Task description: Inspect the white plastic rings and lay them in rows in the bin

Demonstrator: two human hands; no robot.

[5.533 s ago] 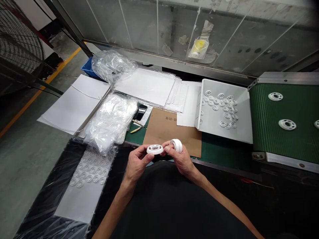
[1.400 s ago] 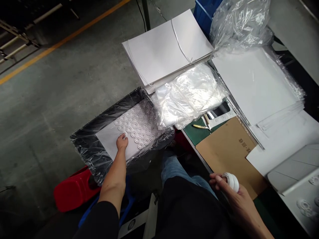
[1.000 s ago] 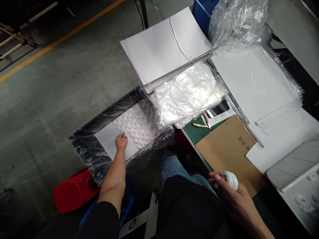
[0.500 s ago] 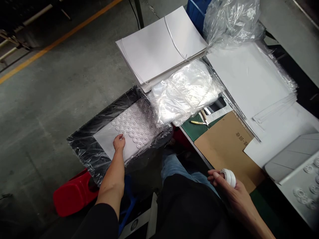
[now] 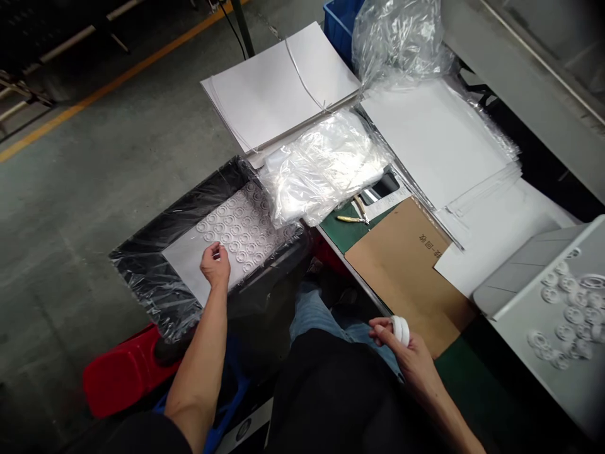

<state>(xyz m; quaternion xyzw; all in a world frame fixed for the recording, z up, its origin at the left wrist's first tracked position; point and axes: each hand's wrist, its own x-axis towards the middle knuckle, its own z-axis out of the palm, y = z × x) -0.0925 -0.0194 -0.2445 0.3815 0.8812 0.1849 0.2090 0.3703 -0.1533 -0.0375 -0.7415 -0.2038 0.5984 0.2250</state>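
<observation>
My left hand [image 5: 215, 265] is over a white sheet [image 5: 186, 260] inside a black plastic-lined bin [image 5: 142, 277]. Its fingers are bent, with a gap between them, and I see nothing gripped there. Just beyond the fingertips, pale round plastic rings [image 5: 241, 236] lie in rows on the sheet. At the lower right my right hand [image 5: 401, 350] is closed around a short stack of white plastic rings [image 5: 400, 330], held above the table's front edge near a brown cardboard sheet [image 5: 401, 271].
A plastic-wrapped bundle [image 5: 326, 167] overlaps the bin's corner. Yellow-handled pliers [image 5: 354, 217] and a phone [image 5: 380, 189] lie behind the cardboard. White sheets [image 5: 430, 139] are stacked beyond. Loose rings [image 5: 574, 315] sit in a grey tray [image 5: 520, 321] at right. A red stool-like object [image 5: 113, 378] stands below the bin.
The view has shifted, so most things appear further left and more of the ring tray shows. My left hand's fingers have parted above the rows; my right hand still holds its stack.
</observation>
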